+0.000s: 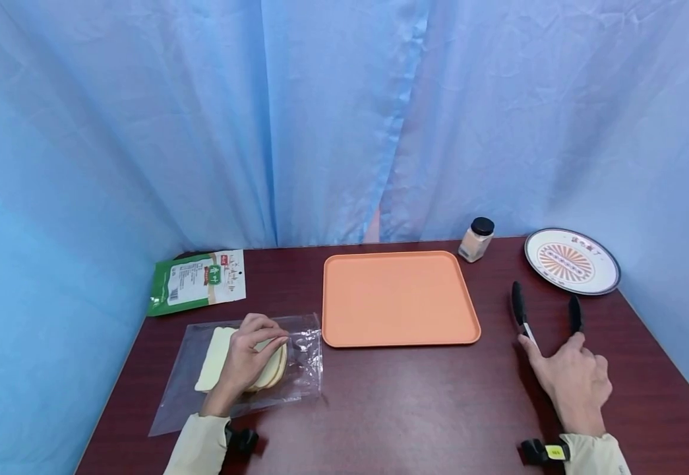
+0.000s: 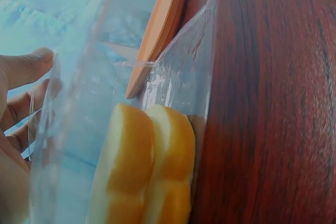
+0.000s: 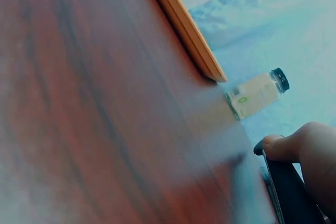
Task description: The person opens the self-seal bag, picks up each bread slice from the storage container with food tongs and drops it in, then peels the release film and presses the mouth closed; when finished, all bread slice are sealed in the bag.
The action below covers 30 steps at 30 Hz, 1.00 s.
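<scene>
My left hand (image 1: 250, 353) pinches the upper layer of a clear plastic bag (image 1: 307, 369) at the left of the table. Inside it lie slices of bread (image 1: 215, 359), partly covered by the hand. In the left wrist view the bag's film rises like a tent over two bread slices (image 2: 131, 150) with golden crusts. My right hand (image 1: 578, 382) grips black-tipped tongs (image 1: 519, 303) at the right, thumb on one arm and fingers on the other. The tong arms are spread apart, with nothing between their tips. Part of the tongs (image 3: 291, 192) shows beside the thumb in the right wrist view.
An orange tray (image 1: 400, 300) lies mid-table, its left edge close to the bag. Behind the tongs stand a seasoning jar (image 1: 475, 244) with a black lid and a white patterned plate (image 1: 602, 267). A green-and-white packet (image 1: 196, 284) lies at the back left. Blue curtains (image 1: 332, 119) surround the table.
</scene>
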Motion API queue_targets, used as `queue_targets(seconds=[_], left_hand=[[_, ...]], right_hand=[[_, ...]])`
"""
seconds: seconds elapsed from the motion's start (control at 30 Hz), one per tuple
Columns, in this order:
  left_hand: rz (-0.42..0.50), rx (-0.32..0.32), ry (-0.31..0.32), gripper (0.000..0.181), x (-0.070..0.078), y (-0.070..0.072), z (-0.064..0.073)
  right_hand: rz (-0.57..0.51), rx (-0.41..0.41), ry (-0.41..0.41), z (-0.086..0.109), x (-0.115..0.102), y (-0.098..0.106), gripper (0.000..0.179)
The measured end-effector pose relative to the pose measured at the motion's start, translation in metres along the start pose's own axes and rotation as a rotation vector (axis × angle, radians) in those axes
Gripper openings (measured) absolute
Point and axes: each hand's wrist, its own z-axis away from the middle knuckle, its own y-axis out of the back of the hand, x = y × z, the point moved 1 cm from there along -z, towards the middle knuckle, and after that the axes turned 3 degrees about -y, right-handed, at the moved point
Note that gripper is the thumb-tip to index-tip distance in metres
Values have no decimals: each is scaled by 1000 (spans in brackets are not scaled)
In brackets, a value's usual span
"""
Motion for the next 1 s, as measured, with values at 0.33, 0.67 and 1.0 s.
queue_targets(seconds=[0.33, 0.67, 1.0], left_hand=[[0, 3, 15, 10, 0, 0, 1], [0, -1, 16, 11, 0, 0, 0], [-9, -8, 18, 10, -1, -2, 0]], right_hand=[[74, 167, 60, 3, -3, -8, 105], [89, 157, 45, 10, -11, -3, 110], [52, 215, 322, 45, -61, 7, 86]])
